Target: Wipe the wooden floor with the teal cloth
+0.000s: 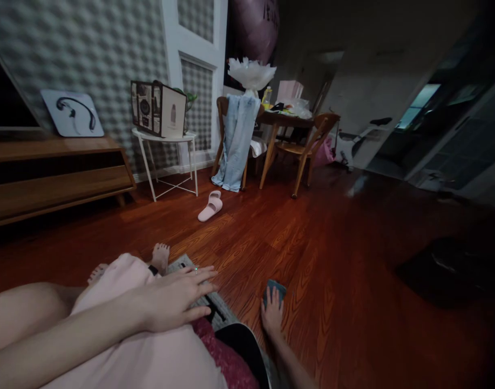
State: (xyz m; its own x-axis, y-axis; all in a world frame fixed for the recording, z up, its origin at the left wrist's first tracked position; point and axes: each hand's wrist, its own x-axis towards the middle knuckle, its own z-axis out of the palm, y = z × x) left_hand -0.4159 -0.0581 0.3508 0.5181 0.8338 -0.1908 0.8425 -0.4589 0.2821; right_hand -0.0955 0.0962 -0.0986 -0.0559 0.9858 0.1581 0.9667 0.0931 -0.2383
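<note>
My left hand (pixel 176 297) stretches across my lap with its fingers spread and nothing in them. A ring with a small green glint sits on one finger. Pale pink clothing (pixel 158 356) covers my lap beneath that forearm. Low on the right, my right hand (pixel 272 317) reaches down to the floor. Its fingers lie over a flat, blue-grey rectangular thing (pixel 277 286), whose exact kind I cannot make out. A grey patterned piece (pixel 226 316) with black marks shows beyond my left hand, partly hidden, beside dark red fabric (pixel 226 354).
A pink slipper (pixel 210 206) lies on the reddish wood floor (pixel 324 243). Ahead stand a white side table (pixel 166 136) with a box, a chair draped with jeans (pixel 237 140), and a wooden dining table (pixel 273 118). A wooden cabinet (pixel 56 186) is left; a dark shape (pixel 433 270) lies right.
</note>
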